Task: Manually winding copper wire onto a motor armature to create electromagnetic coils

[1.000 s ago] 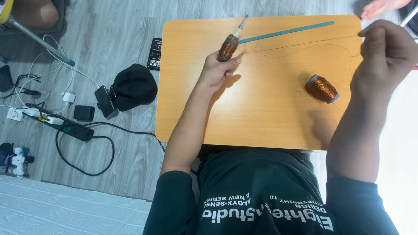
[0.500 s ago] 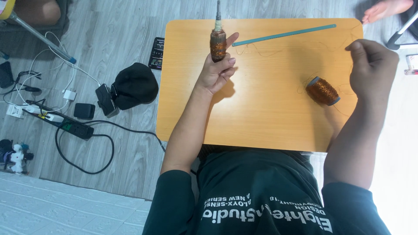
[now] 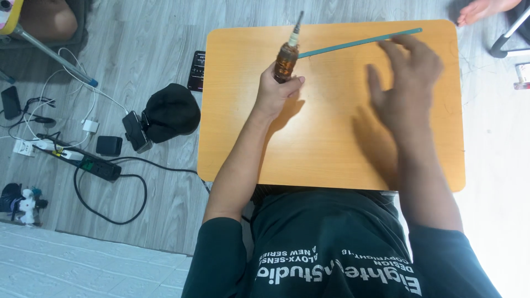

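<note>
closest to us is our own dark t-shirt (image 3: pixel 331 243), then both arms reaching out over the orange desk (image 3: pixel 331 154). our left hand (image 3: pixel 276 91) is clamped around the amber handle of a screwdriver (image 3: pixel 287 55), held up off the desk with the metal tip pointing away from us, past the far edge. our right hand (image 3: pixel 403 83) is spread wide open, fingers apart, holding nothing, hovering blurry over the right half of the desk. it blocks whatever sits under it, so we can't tell what's there.

what could go sideways: the right hand looks like it's moving fast, and the long teal strip (image 3: pixel 359 43) lying diagonally at the far edge sits just beyond its fingertips, so a careless sweep could knock it off the desk. the screwdriver tip also sticks out over the edge, so a loose grip and it drops to the floor.

further out, the floor to the left is a mess: a black cap (image 3: pixel 171 113), a phone (image 3: pixel 196 70) lying right by the desk edge, a power strip (image 3: pixel 83 163) with cables, chargers. someone else's bare foot (image 3: pixel 480 10) shows at the top right corner, next to a chair leg (image 3: pixel 508 38).
</note>
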